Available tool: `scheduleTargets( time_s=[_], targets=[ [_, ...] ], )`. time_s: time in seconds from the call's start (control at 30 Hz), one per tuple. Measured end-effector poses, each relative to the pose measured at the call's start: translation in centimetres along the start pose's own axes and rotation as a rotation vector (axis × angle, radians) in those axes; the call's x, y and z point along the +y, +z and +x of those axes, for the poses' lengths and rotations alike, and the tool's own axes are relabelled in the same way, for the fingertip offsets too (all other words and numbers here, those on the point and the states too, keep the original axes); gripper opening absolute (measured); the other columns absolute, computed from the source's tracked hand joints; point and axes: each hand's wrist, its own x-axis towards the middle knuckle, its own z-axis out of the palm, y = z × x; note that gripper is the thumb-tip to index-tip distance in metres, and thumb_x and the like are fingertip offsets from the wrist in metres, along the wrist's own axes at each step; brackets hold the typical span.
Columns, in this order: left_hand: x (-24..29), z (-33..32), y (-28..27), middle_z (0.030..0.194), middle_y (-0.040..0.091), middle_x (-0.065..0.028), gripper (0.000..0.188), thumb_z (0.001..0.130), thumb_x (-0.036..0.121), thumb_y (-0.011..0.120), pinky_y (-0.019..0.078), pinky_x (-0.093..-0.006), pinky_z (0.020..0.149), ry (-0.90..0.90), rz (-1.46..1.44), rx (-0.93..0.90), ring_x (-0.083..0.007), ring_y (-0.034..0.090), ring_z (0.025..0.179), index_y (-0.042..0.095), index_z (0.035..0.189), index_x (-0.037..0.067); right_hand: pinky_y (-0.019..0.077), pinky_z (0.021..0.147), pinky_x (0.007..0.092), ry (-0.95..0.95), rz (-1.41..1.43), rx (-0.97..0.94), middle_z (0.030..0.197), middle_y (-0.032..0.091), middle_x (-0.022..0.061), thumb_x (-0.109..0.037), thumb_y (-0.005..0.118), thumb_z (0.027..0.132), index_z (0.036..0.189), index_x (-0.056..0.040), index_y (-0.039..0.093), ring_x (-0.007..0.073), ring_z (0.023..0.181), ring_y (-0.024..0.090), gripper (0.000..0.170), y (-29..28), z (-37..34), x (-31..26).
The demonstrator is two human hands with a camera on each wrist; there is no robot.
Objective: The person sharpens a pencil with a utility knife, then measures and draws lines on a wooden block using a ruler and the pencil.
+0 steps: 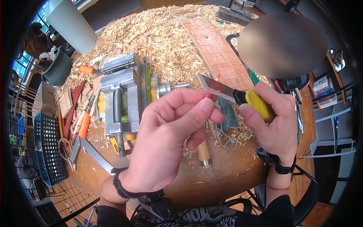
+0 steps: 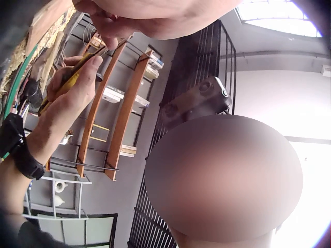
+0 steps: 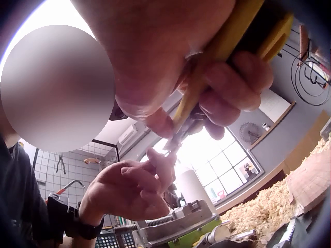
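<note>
In the head view the left hand (image 1: 166, 132) pinches a thin red stick (image 1: 208, 94), a pencil by its look, between thumb and forefinger; its red tip shows past the blade. The right hand (image 1: 275, 121) grips the yellow and black handle (image 1: 260, 106) of a utility knife, fingers curled round it. The knife's wide blade (image 1: 219, 89) points left and lies against or just over the stick, close to the left fingertips. In the right wrist view the yellow handle (image 3: 207, 67) crosses the right palm, and the left hand (image 3: 132, 188) is at the blade's end.
A metal vise (image 1: 123, 94) stands left of the hands. Wood shavings (image 1: 151, 41) cover the bench's far side, with a gridded board (image 1: 219, 53) on them. Nearer lie a wooden handle (image 1: 204, 154), scissors (image 1: 227, 142), a metal square (image 1: 96, 155) and an orange-handled tool (image 1: 84, 125).
</note>
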Motion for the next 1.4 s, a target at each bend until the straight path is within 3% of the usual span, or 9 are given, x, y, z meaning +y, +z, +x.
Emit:
scheduleTargets(
  time_s=[0.23, 0.3, 0.4, 0.73, 0.93, 1.0, 1.1, 1.4],
  targets=[
    [0.5, -0.3, 0.2, 0.082, 0.062, -0.0035, 0.019, 0.094, 0.011, 0.055, 0.0288, -0.0163, 0.049, -0.024, 0.000, -0.009, -0.0043, 0.037, 0.052, 0.060, 0.106, -0.003, 0.0388, 0.046, 0.0306, 0.097, -0.087, 0.103, 0.057, 0.052, 0.0109, -0.025, 0.072, 0.081, 0.078, -0.0036, 0.058, 0.0251, 0.046, 0.052, 0.026, -0.6, 0.3, 0.4],
    [0.3, 0.0, 0.1, 0.082, 0.063, -0.0035, 0.016, 0.094, 0.011, 0.055, 0.0310, -0.0166, 0.050, -0.035, -0.011, 0.022, -0.0050, 0.039, 0.052, 0.060, 0.102, -0.001, 0.0376, 0.046, 0.0308, 0.020, -0.052, 0.066, 0.056, 0.051, 0.0108, -0.025, 0.072, 0.081, 0.076, -0.0031, 0.057, 0.0238, 0.046, 0.051, 0.027, -0.6, 0.1, 0.2],
    [0.1, -0.1, 0.1, 0.082, 0.063, -0.0036, 0.014, 0.094, 0.012, 0.055, 0.0325, -0.0173, 0.051, -0.021, -0.019, 0.009, -0.0056, 0.042, 0.053, 0.060, 0.099, 0.000, 0.0370, 0.045, 0.0317, 0.061, 0.077, -0.055, 0.055, 0.050, 0.0110, -0.026, 0.072, 0.081, 0.074, -0.0029, 0.056, 0.0244, 0.045, 0.050, 0.029, -0.2, 0.0, -0.2],
    [0.1, 0.0, -0.2, 0.081, 0.062, -0.0036, 0.010, 0.095, 0.012, 0.054, 0.0284, -0.0169, 0.048, 0.010, -0.017, -0.020, -0.0044, 0.037, 0.050, 0.059, 0.093, 0.002, 0.0380, 0.045, 0.0332, 0.022, 0.048, -0.039, 0.055, 0.052, 0.0119, -0.029, 0.073, 0.080, 0.073, -0.0036, 0.056, 0.0281, 0.046, 0.051, 0.031, 0.4, 0.0, 0.1],
    [0.2, 0.0, -0.1, 0.081, 0.061, -0.0033, 0.016, 0.095, 0.011, 0.053, 0.0257, -0.0162, 0.047, -0.017, 0.005, -0.013, -0.0034, 0.035, 0.050, 0.060, 0.103, -0.001, 0.0378, 0.045, 0.0326, 0.025, -0.064, 0.037, 0.056, 0.052, 0.0118, -0.029, 0.072, 0.081, 0.075, -0.0037, 0.058, 0.0277, 0.046, 0.051, 0.030, 0.2, 0.3, 0.6],
    [0.4, -0.4, 0.2, 0.080, 0.060, -0.0028, 0.020, 0.095, 0.012, 0.054, 0.0258, -0.0159, 0.048, -0.049, 0.020, -0.005, -0.0034, 0.035, 0.050, 0.059, 0.107, -0.002, 0.0376, 0.046, 0.0312, 0.180, -0.178, 0.057, 0.056, 0.051, 0.0117, -0.029, 0.071, 0.082, 0.078, -0.0036, 0.059, 0.0254, 0.046, 0.051, 0.028, -0.4, 0.7, 0.9],
    [0.4, 0.0, 0.0, 0.080, 0.060, -0.0023, 0.020, 0.095, 0.013, 0.054, 0.0274, -0.0160, 0.048, -0.036, -0.009, 0.019, -0.0039, 0.037, 0.051, 0.059, 0.106, -0.002, 0.0373, 0.047, 0.0298, 0.142, -0.064, 0.122, 0.057, 0.051, 0.0116, -0.029, 0.069, 0.084, 0.079, -0.0032, 0.060, 0.0221, 0.046, 0.051, 0.027, -0.4, 0.5, 1.4],
    [0.2, -0.1, 0.1, 0.080, 0.062, -0.0028, 0.018, 0.095, 0.014, 0.054, 0.0315, -0.0170, 0.049, -0.035, -0.026, 0.020, -0.0050, 0.040, 0.051, 0.061, 0.103, -0.001, 0.0357, 0.045, 0.0318, 0.066, 0.039, -0.065, 0.054, 0.047, 0.0106, -0.030, 0.071, 0.082, 0.072, -0.0029, 0.055, 0.0248, 0.045, 0.046, 0.033, 0.3, 0.0, 0.2]
  ],
)
